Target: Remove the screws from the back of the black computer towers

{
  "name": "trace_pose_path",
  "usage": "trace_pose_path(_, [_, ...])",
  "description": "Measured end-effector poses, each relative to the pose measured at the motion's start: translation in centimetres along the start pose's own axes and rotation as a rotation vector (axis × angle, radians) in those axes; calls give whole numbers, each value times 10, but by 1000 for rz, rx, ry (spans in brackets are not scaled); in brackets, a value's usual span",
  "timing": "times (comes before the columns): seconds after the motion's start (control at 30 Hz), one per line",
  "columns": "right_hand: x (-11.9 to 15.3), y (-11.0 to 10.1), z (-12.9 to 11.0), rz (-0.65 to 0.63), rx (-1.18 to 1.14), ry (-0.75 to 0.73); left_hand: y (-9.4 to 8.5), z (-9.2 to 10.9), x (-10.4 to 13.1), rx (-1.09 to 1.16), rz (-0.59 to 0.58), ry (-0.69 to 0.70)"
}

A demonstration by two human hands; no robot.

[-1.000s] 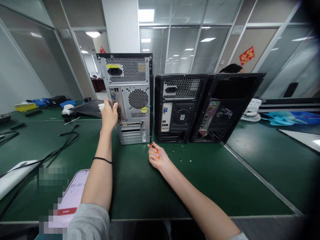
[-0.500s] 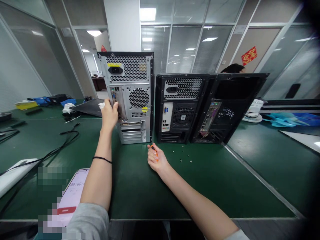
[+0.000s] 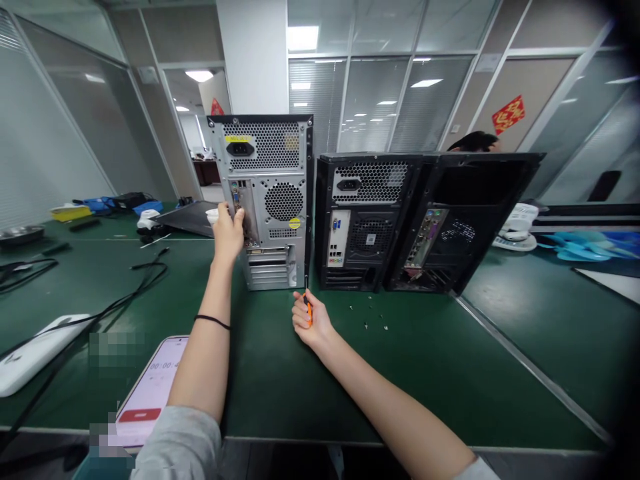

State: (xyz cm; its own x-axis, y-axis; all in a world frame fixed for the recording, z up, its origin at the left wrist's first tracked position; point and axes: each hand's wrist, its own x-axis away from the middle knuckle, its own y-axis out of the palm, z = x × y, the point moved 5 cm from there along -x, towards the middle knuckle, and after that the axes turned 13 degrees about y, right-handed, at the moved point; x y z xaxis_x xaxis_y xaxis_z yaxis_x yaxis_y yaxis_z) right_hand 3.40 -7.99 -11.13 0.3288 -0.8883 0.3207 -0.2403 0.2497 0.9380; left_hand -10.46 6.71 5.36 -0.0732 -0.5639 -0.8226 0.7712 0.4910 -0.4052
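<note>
A silver computer case (image 3: 267,235) stands upright on the table, its rear panel facing me. My left hand (image 3: 229,233) grips its left edge, thumb on the rear panel and the other fingers partly hidden round the side. In my closed right hand (image 3: 309,321) is a screwdriver (image 3: 309,312) with an orange and black handle. Its shaft points up at the lower right corner of the case; whether the tip sits in a screw is too small to tell. Several small screws (image 3: 367,326) lie on the table to the right of my right hand.
Two black computer cases (image 3: 371,220) (image 3: 453,233) stand close on the right. A phone (image 3: 150,393) showing a timer, a white flat object (image 3: 37,357) and black cables (image 3: 145,270) lie on the left of the green table (image 3: 270,380). Behind the cases, a person's head (image 3: 473,141) shows.
The whole view has shifted slightly, so everything sits a little lower and further right. The screwdriver handle stands more upright in my right hand. My left hand keeps its place on the silver case.
</note>
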Motion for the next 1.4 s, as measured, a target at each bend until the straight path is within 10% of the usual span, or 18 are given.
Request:
trace_pose_path(0.23, [3, -4, -5, 80, 89, 67, -6, 43, 26, -162, 84, 148])
trace_pose_path(0.4, [5, -4, -7, 112, 140, 63, 26, 82, 82, -410, -310, 469])
trace_pose_path(0.67, [19, -1, 2, 169, 179, 113, 76, 70, 126, -499, -509, 507])
trace_pose_path(0.97, [57, -19, 7, 189, 393, 190, 86, 65, 129, -517, -492, 490])
trace_pose_path(1.2, [111, -30, -5, 168, 1030, -2, 89, 63, 129, -504, -522, 460])
trace_pose_path(1.4, [145, -48, -26, 410, 1487, -254, 91, 63, 131, -502, -496, 462])
